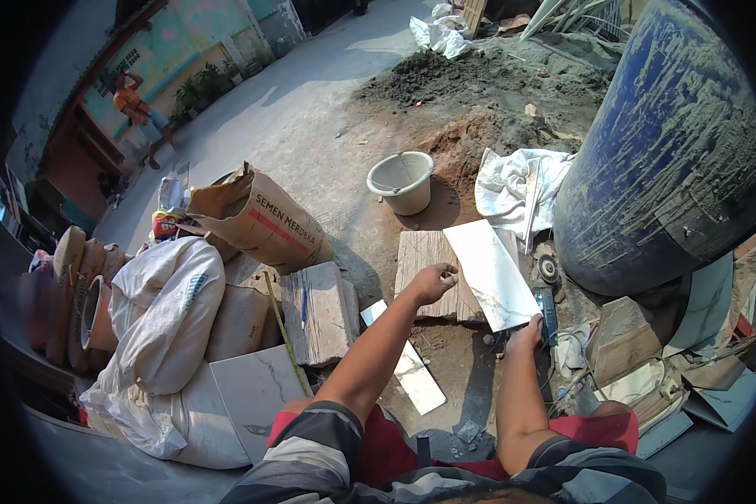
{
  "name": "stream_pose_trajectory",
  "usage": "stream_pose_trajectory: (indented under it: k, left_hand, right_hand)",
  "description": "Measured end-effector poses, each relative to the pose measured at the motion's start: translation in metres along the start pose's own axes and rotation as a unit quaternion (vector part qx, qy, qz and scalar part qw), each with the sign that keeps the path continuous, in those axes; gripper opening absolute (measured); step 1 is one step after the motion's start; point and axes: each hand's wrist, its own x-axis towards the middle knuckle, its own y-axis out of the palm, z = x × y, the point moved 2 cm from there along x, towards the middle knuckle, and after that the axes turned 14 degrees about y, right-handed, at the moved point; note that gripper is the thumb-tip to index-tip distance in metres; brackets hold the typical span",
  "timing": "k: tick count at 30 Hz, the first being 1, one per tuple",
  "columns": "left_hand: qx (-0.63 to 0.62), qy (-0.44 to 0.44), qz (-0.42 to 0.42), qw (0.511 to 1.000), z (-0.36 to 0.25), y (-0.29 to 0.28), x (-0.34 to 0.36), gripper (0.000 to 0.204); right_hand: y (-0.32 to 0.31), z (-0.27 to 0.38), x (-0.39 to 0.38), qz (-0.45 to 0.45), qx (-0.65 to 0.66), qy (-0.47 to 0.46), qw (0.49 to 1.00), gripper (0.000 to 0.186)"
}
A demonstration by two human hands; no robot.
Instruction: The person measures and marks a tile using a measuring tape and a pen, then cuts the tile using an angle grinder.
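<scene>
The white marble-patterned tile [491, 277] lies over a rough block [420, 269], its long axis slanting from near right to far left. The right hand [525, 334] has its fingers closed on the near right corner. The left hand [433, 284], beside the tile's left edge, has its fingers curled; I can't tell whether they grip anything. Beyond stand a mortar-streaked blue barrel [659, 168], an open-mouthed paper sack [273, 223], contents hidden, and, farther off, a pale-walled grey bucket [416, 200].

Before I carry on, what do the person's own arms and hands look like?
Left grip and right grip: bare hands, no gloves visible. Forearms uncovered, no watch or cable seen. Left sleeve and right sleeve are short, with dark and light grey bands.
</scene>
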Motion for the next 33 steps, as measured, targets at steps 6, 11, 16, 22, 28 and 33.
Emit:
stream_pose_trajectory:
  k: [6,11,16,22,28,33]
  left_hand:
    - [-0.102,0.042,-0.127,0.986,-0.049,-0.034,0.023,0.032]
    - [-0.124,0.132,-0.320,0.930,-0.086,-0.083,0.037,0.030]
    - [-0.234,0.084,-0.231,0.941,-0.097,-0.090,0.042,0.033]
    - [-0.435,0.010,0.061,0.899,-0.075,-0.016,0.017,0.059]
    - [-0.574,-0.076,0.075,0.812,-0.057,0.041,-0.012,0.052]
    - [-0.564,-0.085,-0.007,0.822,-0.034,0.077,-0.023,0.035]
  right_hand:
    - [0.108,0.091,-0.046,0.036,-0.339,-0.309,0.888,0.040]
    - [0.209,0.187,-0.070,0.129,-0.523,-0.353,0.765,0.040]
    - [0.298,0.245,-0.083,0.312,-0.683,-0.262,0.606,0.036]
    - [0.338,0.260,-0.075,0.336,-0.748,-0.240,0.520,0.041]
    - [0.349,0.237,-0.034,0.290,-0.775,-0.292,0.480,0.045]
    - [0.339,0.204,0.006,0.257,-0.780,-0.321,0.471,0.048]
